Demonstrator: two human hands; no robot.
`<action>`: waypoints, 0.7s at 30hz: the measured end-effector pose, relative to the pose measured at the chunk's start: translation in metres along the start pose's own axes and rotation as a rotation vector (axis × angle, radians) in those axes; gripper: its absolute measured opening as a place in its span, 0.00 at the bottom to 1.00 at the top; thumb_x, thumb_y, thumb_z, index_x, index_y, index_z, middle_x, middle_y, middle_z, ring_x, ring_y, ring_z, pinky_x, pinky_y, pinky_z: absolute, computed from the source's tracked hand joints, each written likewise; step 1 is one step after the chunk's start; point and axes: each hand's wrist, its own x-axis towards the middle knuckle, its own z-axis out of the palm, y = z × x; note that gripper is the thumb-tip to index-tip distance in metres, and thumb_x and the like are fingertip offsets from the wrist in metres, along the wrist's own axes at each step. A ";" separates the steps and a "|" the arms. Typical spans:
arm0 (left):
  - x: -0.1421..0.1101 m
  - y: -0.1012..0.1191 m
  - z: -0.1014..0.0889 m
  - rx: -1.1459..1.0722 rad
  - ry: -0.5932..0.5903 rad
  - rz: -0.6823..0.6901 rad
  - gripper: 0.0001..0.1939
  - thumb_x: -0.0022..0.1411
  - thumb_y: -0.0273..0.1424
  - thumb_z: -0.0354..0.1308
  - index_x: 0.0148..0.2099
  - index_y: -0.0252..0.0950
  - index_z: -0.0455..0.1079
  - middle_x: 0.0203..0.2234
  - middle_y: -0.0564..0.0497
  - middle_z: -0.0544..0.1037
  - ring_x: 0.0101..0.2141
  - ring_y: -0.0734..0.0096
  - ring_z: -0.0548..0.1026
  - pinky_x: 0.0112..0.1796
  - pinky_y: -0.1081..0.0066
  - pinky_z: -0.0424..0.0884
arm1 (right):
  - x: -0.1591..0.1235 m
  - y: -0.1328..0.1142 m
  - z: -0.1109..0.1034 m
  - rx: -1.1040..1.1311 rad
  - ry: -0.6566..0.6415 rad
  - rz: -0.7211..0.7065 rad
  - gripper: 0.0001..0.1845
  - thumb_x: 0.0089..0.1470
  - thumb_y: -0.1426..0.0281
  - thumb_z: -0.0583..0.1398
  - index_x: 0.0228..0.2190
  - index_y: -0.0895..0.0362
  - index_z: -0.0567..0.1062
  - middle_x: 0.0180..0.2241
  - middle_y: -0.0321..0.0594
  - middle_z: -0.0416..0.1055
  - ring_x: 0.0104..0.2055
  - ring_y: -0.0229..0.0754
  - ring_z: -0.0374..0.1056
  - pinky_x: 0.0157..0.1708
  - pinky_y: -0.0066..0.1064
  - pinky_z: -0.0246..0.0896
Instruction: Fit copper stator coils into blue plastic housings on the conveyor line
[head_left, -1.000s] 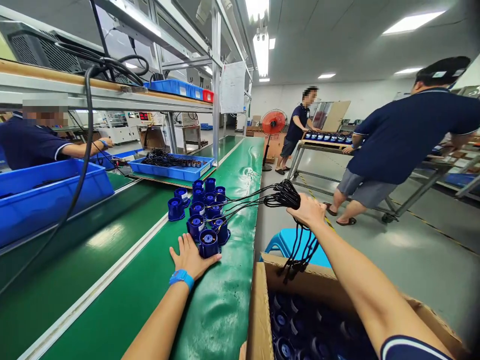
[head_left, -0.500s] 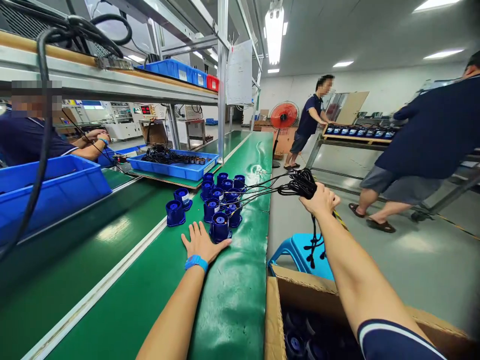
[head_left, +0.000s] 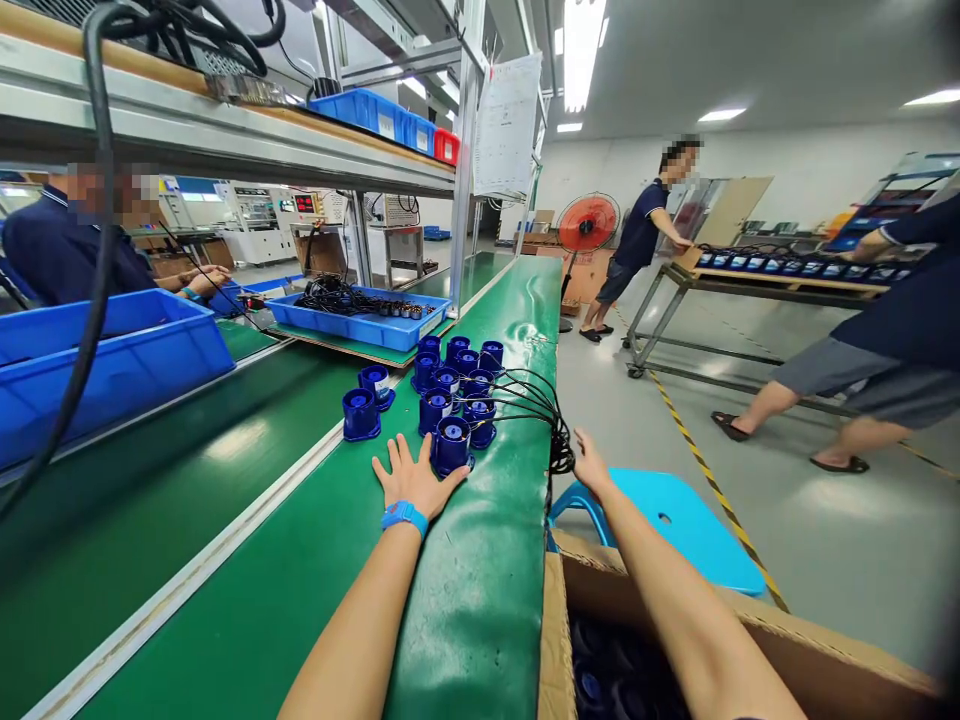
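Left hand lay palm down on the green counter, inward from its right edge. Fingers spread wide, thumb out at the base of the nearest of the blue housings. Blue wristband on that wrist.

Blue housings stood grouped toward the counter's right edge, beyond the left hand. Two more stood apart from the group, beside the white strip running along the counter. Black cables ran from the group to the right edge and hung there in a looped bundle.

Right hand was just off that edge, beside the bundle. Its fingers were partly hidden; could not tell whether they pinched the cables or only rested near them.

Below the right forearm: an open cardboard box against the right edge, more dark blue housings inside, poorly lit. A blue stool stood beyond the box.

Farther along the counter, a blue tray held black leads and small metallic parts. A large blue bin sat near the left side, a seated person behind it. Across the floor, two people in navy shirts stood at a loaded cart.
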 end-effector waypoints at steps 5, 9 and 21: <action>-0.001 0.001 -0.003 -0.042 -0.004 0.011 0.55 0.54 0.71 0.45 0.74 0.43 0.49 0.72 0.33 0.44 0.71 0.37 0.40 0.64 0.33 0.34 | -0.012 -0.081 -0.023 0.154 0.052 -0.183 0.47 0.63 0.46 0.47 0.71 0.60 0.41 0.70 0.56 0.47 0.71 0.54 0.49 0.66 0.47 0.51; -0.016 -0.001 -0.007 -0.080 -0.024 0.061 0.63 0.52 0.71 0.50 0.76 0.36 0.37 0.72 0.32 0.42 0.72 0.41 0.40 0.67 0.38 0.35 | -0.032 -0.162 0.003 0.307 -0.215 -0.231 0.75 0.45 0.34 0.62 0.71 0.60 0.28 0.73 0.55 0.25 0.74 0.62 0.28 0.70 0.51 0.38; -0.097 -0.005 -0.008 -0.203 -0.081 0.152 0.64 0.50 0.69 0.55 0.75 0.33 0.40 0.72 0.38 0.44 0.72 0.48 0.40 0.70 0.45 0.35 | -0.031 -0.251 0.058 0.181 -0.141 -0.072 0.62 0.59 0.40 0.51 0.69 0.73 0.29 0.71 0.67 0.25 0.74 0.64 0.22 0.69 0.56 0.31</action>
